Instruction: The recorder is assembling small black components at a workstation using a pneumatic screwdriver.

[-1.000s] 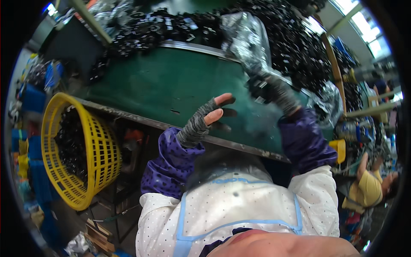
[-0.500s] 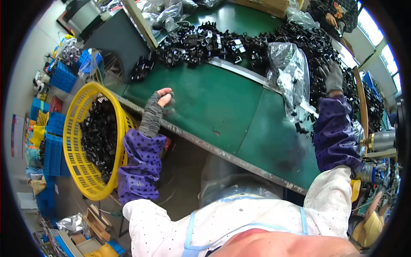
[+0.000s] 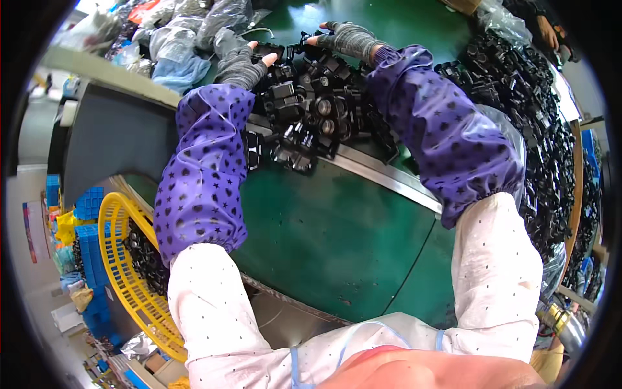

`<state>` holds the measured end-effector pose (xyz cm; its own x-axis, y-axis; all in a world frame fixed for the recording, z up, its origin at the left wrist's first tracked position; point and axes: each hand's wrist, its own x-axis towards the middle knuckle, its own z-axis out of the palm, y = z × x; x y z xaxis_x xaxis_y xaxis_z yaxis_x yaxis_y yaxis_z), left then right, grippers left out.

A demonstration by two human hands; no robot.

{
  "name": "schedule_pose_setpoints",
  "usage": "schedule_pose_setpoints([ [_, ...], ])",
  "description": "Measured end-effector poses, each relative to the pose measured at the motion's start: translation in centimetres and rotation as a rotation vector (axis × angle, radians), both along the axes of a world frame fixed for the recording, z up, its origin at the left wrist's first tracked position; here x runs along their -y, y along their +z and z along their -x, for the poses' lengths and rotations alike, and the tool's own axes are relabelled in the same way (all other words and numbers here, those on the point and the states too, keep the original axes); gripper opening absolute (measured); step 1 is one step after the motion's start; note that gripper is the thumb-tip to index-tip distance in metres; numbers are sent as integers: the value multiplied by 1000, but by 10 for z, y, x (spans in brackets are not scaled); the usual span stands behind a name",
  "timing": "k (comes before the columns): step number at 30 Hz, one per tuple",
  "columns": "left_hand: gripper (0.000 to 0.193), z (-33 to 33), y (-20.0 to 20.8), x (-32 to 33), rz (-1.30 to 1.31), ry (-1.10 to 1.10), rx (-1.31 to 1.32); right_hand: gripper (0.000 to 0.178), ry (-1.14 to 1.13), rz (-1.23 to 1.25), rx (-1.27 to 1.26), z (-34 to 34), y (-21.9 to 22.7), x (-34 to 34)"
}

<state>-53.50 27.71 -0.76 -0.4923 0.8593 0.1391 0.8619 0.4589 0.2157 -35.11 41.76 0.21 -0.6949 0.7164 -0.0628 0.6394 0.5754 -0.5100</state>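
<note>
Both my arms reach to the far side of a heap of black plastic parts (image 3: 311, 107) on the green table (image 3: 324, 233). At the heap's far left edge is my left hand (image 3: 241, 69), in a grey fingerless glove. Its thumb and a fingertip are apart beside a dark part; its other fingers are hidden. Across from it, my right hand (image 3: 346, 40), gloved alike, stretches over the back of the heap. Its bare fingertips point left, spread apart, at the black parts. I see nothing gripped in either hand.
A metal strip (image 3: 382, 178) crosses the table below the heap. More black parts (image 3: 505, 97) are piled on the right. A yellow basket (image 3: 136, 285) with black parts stands at lower left. Plastic bags (image 3: 194, 35) lie at the far left; another person's hand (image 3: 547, 32) shows at upper right.
My left hand has gone from above the table's near edge to the heap's far left. My right hand has left the right-hand pile and crossed leftward to the heap. The view has shifted closer.
</note>
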Motion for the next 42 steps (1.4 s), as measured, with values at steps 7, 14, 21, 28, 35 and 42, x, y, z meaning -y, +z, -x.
schedule_pose_setpoints([
  [7, 56, 14, -29, -4, 17, -36, 208, 73, 113, 192, 36, 4, -16, 6],
  [14, 45, 18, -39, 18, 4, -111, 218, 60, -102, 433, 92, -10, -3, 45],
  [21, 36, -26, -18, 45, -201, -275, 326, 57, -192, 623, 12, -49, 23, 88],
  [28, 38, -72, 10, 96, -186, -372, 403, 63, -231, 766, 25, -91, 36, 147],
  [35, 34, -108, 16, 135, -347, -572, 374, 64, -114, 553, 23, -135, 26, 202],
  [42, 37, -114, 27, 175, -181, -729, 330, 52, 262, 614, 512, -136, 92, 156],
])
